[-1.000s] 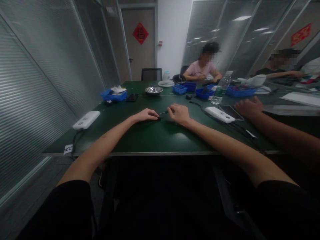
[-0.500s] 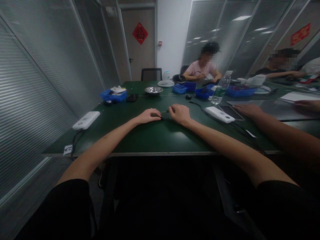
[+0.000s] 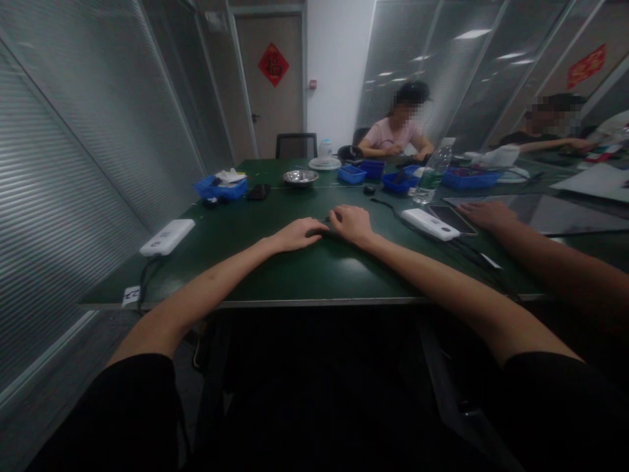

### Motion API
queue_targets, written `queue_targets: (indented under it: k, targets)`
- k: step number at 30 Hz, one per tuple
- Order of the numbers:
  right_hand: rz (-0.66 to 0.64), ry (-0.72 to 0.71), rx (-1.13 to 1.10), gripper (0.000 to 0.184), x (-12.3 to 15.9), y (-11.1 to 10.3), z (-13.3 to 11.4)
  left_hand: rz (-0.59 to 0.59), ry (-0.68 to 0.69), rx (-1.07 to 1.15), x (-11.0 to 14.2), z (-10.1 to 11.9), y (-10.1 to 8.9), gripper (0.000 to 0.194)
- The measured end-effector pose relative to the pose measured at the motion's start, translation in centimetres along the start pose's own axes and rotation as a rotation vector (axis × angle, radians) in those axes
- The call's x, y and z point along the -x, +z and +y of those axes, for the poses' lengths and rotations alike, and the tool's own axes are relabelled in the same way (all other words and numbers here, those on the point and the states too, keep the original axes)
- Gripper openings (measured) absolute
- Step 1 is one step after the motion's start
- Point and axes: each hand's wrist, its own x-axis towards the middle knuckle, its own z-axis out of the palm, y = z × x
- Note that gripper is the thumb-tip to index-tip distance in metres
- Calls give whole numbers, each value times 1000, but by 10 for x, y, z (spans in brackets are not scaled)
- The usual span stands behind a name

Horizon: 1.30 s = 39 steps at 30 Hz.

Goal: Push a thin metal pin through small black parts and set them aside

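Over the middle of the green table (image 3: pixel 275 278), my two hands work close together, fingertips almost meeting. My left hand (image 3: pixel 299 235) has its thumb and fingers closed in a pinch, and what is in it is hidden. Curled with the knuckles up, my right hand (image 3: pixel 351 223) is closed beside it. Between the fingertips shows a small dark piece (image 3: pixel 327 219), too small and blurred to name. Any thin strand around it cannot be made out clearly.
White power banks with cables lie left (image 3: pixel 168 236) and right (image 3: pixel 430 225). Farther back are a metal bowl (image 3: pixel 301 178), a black phone (image 3: pixel 259 191), blue trays (image 3: pixel 221 188) and a water bottle (image 3: pixel 435 174). A neighbour's arm (image 3: pixel 531 236) rests at right; other people sit across.
My left hand has moved right, closing the gap to my right hand. The thin pale strand seen between them earlier is now mostly hidden. A neighbour's hand at far right has left the view.
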Motion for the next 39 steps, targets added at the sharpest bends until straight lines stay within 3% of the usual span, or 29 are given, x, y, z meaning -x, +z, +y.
queue_targets:
  k: [4,9,17,24,33,39]
  targets:
    - [-3,-4,1,47,0,0,0,-6,-26,-10,0,-8,-4,39]
    - [-11,-18,-3,47,0,0,0,11,-126,-40,8,-35,-21,44]
    - [-31,-18,-6,46,0,-1,1,84,-377,-228,43,-81,-59,39]
    - [-33,-25,-6,46,-1,0,1,213,-635,-438,73,-112,-77,35]
    - [-52,-41,-11,47,0,0,0,387,-952,-571,104,-131,-94,28]
    - [-63,-50,-16,48,0,-2,0,433,-1087,-603,113,-139,-98,33]
